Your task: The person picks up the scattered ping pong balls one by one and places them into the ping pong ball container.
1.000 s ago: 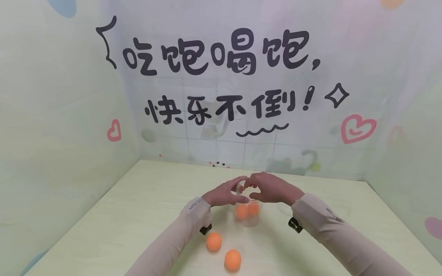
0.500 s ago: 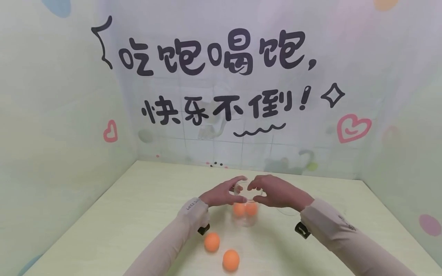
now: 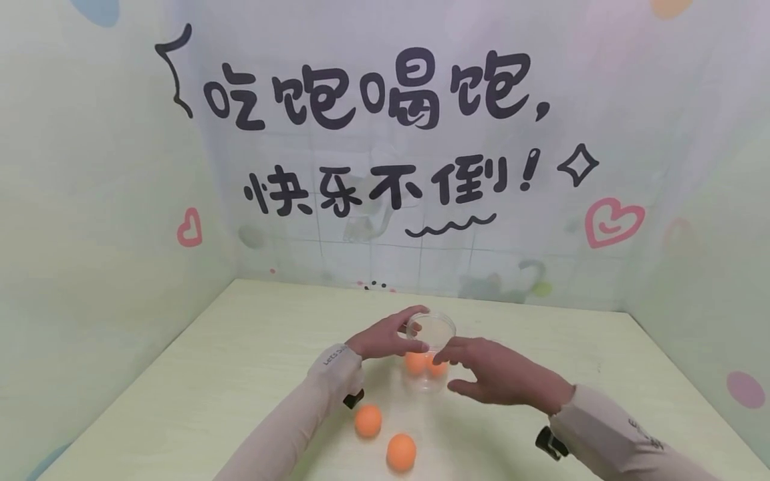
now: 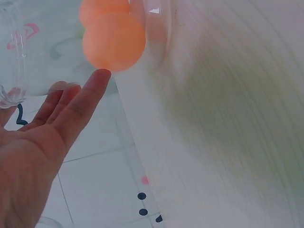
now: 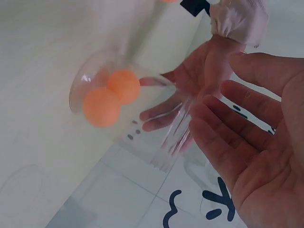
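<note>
A: Where've we got the clear jar point(image 3: 426, 382)?

B: Upright on the bench point(image 3: 198, 401), two orange balls point(image 5: 102, 107) visible inside. Our left grip point(image 3: 385, 336) is holding the jar round its side, covering part of the left edge.

A: And our right grip point(image 3: 499, 374)?

B: Pretty wide, empty, just beside the jar, fingertips partly blocking one ball in the head view. Two loose balls point(image 3: 401, 452) sit nearer us, and the right wrist view gives us a faint round outline point(image 5: 21, 194) on the bench.
</note>
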Available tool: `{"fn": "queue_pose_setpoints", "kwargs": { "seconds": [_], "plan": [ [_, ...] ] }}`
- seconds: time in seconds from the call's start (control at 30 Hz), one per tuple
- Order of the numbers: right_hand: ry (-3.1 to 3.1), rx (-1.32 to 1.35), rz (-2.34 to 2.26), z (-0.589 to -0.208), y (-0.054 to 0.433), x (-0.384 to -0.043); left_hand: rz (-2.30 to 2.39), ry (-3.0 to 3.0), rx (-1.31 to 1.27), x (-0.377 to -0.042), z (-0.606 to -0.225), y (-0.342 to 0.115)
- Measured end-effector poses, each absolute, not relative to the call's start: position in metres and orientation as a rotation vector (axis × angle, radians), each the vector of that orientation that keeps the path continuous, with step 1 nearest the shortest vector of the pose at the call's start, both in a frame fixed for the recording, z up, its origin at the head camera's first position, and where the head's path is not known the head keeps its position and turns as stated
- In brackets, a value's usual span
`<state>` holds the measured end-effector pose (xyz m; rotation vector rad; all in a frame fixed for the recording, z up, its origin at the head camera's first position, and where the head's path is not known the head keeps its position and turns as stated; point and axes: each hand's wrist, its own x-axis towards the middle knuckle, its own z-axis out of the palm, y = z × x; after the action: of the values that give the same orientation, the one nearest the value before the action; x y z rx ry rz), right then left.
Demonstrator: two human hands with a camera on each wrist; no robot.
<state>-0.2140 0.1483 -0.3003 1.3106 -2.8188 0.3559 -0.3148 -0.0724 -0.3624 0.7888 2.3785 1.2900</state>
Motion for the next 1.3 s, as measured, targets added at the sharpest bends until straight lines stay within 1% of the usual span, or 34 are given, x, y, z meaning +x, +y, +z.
{"fn": "queue_pose_setpoints", "kwargs": {
  "seconds": [0.37, 0.6, 0.8, 1.03, 1.3],
  "plan": [
    [-2.723, 1.556, 0.385, -0.334, 0.153, -0.176, 1.332, 2.333, 0.787, -0.316, -0.365, -0.071],
    [-2.724, 1.669, 0.552, -0.352, 0.157, -0.159, 1.326, 2.314, 0.787, -0.318, -0.365, -0.072],
    [-2.765, 1.735, 0.606, -0.363, 0.156, -0.154, 1.339, 2.293, 0.759, -0.319, -0.365, -0.071],
    [-2.871, 1.726, 0.776, -0.373, 0.155, -0.150, 1.343, 2.279, 0.748, -0.317, -0.365, -0.071],
    [-2.688, 1.875, 0.480, -0.387, 0.150, -0.153, 1.336, 2.281, 0.755, -0.317, -0.363, -0.072]
  ]
}}
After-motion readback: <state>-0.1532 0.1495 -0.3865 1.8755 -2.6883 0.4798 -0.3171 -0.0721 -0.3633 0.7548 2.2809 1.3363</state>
